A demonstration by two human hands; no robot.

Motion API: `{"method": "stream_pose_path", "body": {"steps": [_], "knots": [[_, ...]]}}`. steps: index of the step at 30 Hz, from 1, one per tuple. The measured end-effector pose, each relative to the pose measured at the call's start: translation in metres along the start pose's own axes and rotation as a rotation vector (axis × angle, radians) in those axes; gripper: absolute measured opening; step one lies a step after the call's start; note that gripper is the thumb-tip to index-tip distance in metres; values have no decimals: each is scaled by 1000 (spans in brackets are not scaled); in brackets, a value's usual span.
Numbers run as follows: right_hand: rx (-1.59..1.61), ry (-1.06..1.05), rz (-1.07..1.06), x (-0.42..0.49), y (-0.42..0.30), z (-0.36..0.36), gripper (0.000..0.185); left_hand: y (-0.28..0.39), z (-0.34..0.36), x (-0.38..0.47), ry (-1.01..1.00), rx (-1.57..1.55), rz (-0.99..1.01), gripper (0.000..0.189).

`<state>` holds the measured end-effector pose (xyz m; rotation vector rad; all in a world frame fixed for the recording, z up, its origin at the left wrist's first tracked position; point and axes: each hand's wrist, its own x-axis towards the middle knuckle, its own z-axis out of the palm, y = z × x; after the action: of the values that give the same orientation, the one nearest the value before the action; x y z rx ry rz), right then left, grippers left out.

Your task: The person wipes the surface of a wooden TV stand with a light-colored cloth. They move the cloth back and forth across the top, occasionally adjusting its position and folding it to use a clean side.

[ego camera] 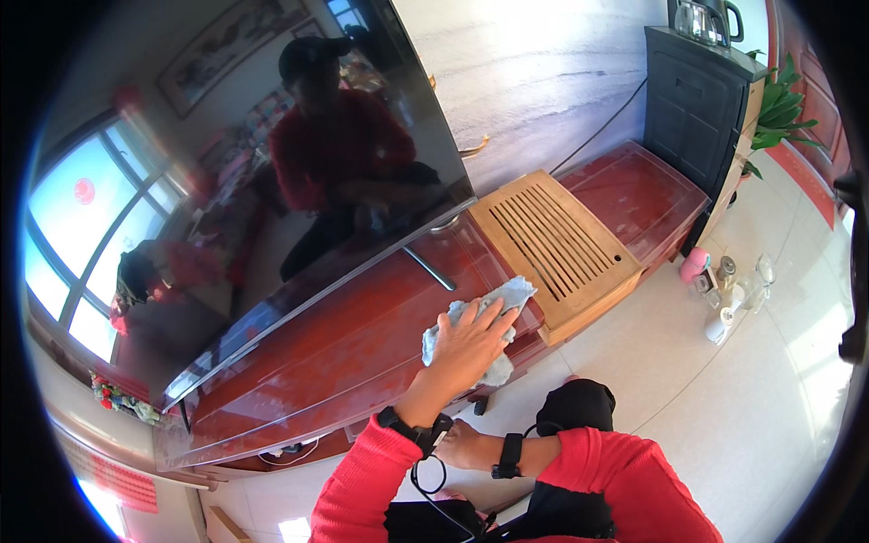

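Note:
My left hand (pixel 468 339) lies with spread fingers over a crumpled light-blue-grey cloth (pixel 519 293), pressing it on the front edge of a glossy red-brown TV cabinet (pixel 353 312). The cloth sticks out beyond the fingertips and below the palm, close to a slatted wooden tea tray (pixel 557 244). My right hand (pixel 460 444) is below the left wrist, in front of the cabinet; its fingers are partly hidden, so whether it holds anything cannot be told. Both wrists wear black straps, and a black cable hangs by the left one.
A large television (pixel 271 170) stands on the cabinet on metal feet (pixel 431 269). At the right is a dark cabinet (pixel 692 108) with a glass pot (pixel 696 24) on top. A pink bottle (pixel 694 265) and several glass jars stand on the tiled floor. A leafy plant (pixel 781 108) is behind.

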<state>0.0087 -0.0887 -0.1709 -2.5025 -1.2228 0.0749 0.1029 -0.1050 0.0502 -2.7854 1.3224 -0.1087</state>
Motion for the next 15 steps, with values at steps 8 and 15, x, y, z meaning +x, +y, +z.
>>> {"method": "stream_pose_path", "body": {"steps": [8,15], "knots": [[1329,267,375,3,-4,11,20,4,-5,59,-90,-108,-58,52],[-248,487,54,10,30,31,14,5,0,43,-32,-76,-4,51]]}}
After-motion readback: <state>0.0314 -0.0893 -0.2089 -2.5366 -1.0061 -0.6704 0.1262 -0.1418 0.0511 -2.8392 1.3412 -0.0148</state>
